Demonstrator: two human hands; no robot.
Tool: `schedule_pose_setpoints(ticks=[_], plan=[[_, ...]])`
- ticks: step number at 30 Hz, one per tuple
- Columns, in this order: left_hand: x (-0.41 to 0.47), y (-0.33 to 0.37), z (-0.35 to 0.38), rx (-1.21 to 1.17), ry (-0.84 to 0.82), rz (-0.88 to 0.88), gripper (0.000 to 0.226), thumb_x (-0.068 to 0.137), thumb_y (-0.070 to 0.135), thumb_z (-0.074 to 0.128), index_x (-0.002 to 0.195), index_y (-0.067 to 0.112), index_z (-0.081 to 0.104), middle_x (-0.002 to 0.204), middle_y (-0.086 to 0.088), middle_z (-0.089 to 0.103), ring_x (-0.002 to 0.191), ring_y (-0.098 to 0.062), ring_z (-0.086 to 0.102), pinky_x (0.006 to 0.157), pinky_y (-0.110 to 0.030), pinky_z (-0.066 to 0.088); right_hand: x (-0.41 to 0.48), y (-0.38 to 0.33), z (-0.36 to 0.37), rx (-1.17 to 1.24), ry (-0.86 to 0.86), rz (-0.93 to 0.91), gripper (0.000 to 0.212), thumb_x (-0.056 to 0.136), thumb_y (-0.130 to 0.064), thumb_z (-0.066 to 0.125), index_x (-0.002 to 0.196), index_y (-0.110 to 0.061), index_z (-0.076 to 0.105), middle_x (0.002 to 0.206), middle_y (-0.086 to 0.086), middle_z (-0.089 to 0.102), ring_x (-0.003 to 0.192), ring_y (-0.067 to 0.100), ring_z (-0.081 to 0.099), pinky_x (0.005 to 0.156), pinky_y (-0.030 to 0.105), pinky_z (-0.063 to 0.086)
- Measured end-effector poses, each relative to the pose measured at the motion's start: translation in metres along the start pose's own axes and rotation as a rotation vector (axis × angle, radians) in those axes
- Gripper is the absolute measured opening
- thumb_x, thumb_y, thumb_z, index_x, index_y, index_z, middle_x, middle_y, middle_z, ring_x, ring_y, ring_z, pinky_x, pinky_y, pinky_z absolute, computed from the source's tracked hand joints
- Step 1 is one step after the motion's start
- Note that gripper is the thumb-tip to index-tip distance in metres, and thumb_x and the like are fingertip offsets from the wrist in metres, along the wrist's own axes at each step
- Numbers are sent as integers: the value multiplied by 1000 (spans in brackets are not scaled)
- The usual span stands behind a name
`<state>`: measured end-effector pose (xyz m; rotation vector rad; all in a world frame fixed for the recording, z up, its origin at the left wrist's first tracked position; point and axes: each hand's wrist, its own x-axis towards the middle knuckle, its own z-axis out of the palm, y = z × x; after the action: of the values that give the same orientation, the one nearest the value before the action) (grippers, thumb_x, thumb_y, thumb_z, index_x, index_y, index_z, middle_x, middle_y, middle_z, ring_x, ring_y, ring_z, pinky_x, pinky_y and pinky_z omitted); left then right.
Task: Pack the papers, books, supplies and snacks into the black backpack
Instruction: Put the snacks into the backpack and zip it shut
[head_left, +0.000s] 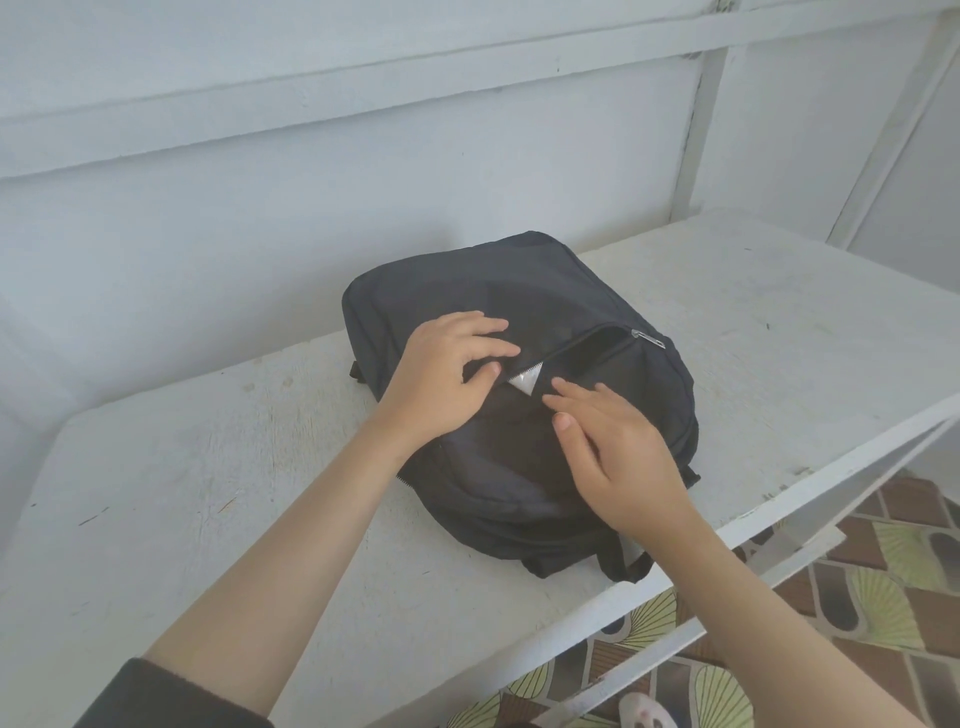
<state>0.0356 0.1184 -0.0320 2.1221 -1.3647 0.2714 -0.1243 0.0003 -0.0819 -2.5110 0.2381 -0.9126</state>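
Note:
The black backpack (545, 291) lies flat on the white table (779, 322). Its front pocket is unzipped, with the zipper pull (648, 339) at the right end of the opening. A silvery packet corner (525, 383) sticks out of the pocket's left end. My left hand (447, 374) rests on the bag at the left end of the pocket, thumb against the fabric beside the packet. My right hand (618, 457) hovers over the front panel with fingers straight, fingertips just right of the packet. No papers, books or other supplies show outside the bag.
The table stands against a pale wall, with white frame posts (696, 135) behind at the right. Its right edge drops to a patterned floor (883, 571). A light slipper (647, 714) shows below the table edge.

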Motion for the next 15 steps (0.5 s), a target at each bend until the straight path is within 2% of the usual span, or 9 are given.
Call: schedule_pose_setpoints(ticks=[2,4,6,9,11,15], plan=[[-1,0,2,-3,9,0,25,83,15,58,101,21,74,123,2,63,123,-22,50,105,-33,29,-3,9,-7,-44,79,-10,39,95,-25,37,109,-9,69,118,7,66,113,20,59,107,33,33],[-3,0,3,-1,13,4,27,82,18,55,101,22,74,123,3,63,123,-21,50,105,-37,31,-3,19,-13,-132,132,-17,37,93,-24,40,109,-9,70,122,9,64,114,25,56,104,43,36],[-6,-3,5,11,19,17,28,83,18,54,102,23,74,124,3,62,123,-20,49,105,-36,30,-3,31,-18,-202,167,-9,37,92,-25,42,113,-10,68,129,12,59,119,29,51,104,48,35],[-11,-6,9,46,23,44,28,83,13,57,102,24,73,124,3,62,121,-20,51,104,-35,29,2,45,-27,-255,192,59,39,91,-24,43,124,-12,61,133,11,55,123,29,48,105,48,33],[-12,-6,10,61,29,55,28,81,8,60,100,23,74,121,3,63,116,-21,54,103,-38,33,11,51,-33,-253,198,147,42,90,-23,44,129,-12,56,130,9,58,121,30,50,106,47,31],[-7,4,7,105,77,49,31,73,9,58,94,24,74,107,8,66,104,-19,59,97,-38,38,28,58,-39,-205,186,286,39,89,-30,47,120,-12,63,112,7,67,110,31,54,99,39,32]])
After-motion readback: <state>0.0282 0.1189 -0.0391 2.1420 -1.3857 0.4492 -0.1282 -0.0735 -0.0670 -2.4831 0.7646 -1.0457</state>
